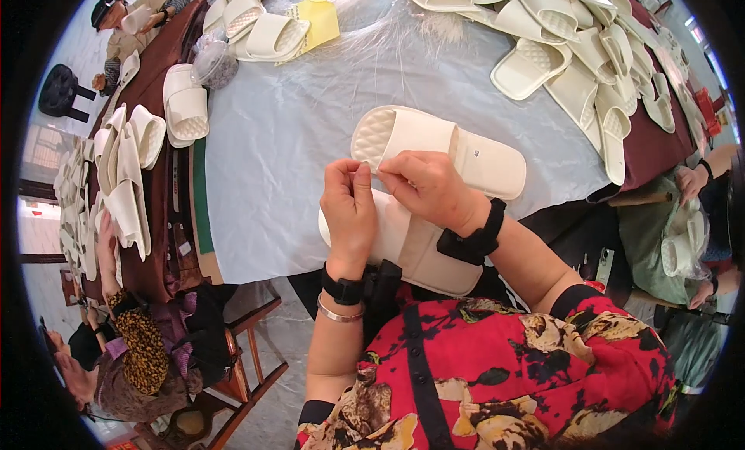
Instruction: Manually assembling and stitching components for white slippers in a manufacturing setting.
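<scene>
Two cream slide slippers lie side by side before me on the pale sheet. The farther slipper (490, 163) has its quilted insole end to the left, and the nearer slipper (444, 257) is partly covered by my hands and wrists. Over the gap at their left ends, my left hand (349, 213) pinches with thumb and forefinger. Close beside it, almost fingertip to fingertip, my right hand (431, 187) pinches too. Whatever sits between the fingertips is too small to make out.
Pale plastic sheeting (272, 155) covers the table. A big pile of cream slippers (574, 62) lies far right; more slippers (128, 178) stand left. Loose clear threads (380, 31), a yellow paper piece (317, 23) and a clear bag (216, 64) lie beyond. Other people work on both sides.
</scene>
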`<state>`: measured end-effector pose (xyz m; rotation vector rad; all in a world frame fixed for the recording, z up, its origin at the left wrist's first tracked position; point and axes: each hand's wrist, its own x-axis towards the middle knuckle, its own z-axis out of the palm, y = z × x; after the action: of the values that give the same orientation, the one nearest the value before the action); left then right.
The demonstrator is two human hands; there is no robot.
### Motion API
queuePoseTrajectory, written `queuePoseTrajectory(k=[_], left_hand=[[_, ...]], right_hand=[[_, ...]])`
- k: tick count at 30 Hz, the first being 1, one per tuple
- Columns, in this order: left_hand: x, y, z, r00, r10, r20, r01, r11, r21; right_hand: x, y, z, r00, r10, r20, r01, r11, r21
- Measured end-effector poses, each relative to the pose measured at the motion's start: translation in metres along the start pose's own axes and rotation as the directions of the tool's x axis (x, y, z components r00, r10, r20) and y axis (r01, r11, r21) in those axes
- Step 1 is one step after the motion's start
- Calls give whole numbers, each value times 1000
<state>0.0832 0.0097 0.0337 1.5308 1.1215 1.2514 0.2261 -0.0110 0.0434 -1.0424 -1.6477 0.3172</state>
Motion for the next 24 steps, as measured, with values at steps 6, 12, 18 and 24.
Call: queuePoseTrajectory(k=[6,12,18,24], left_hand=[[-1,-8,-9,998,62,-8,-62,996,64],[-11,5,-24,982,-166,93,165,986,18],[-13,13,-27,985,-121,120,126,991,-33],[-14,11,-26,977,-173,127,182,981,-62]], right_hand=[[2,-3,-3,999,32,35,-33,999,38],[1,-1,-1,999,-15,30,15,1000,8],[0,0,-1,994,-76,79,84,992,-95],[0,0,0,989,-110,97,125,979,-160]])
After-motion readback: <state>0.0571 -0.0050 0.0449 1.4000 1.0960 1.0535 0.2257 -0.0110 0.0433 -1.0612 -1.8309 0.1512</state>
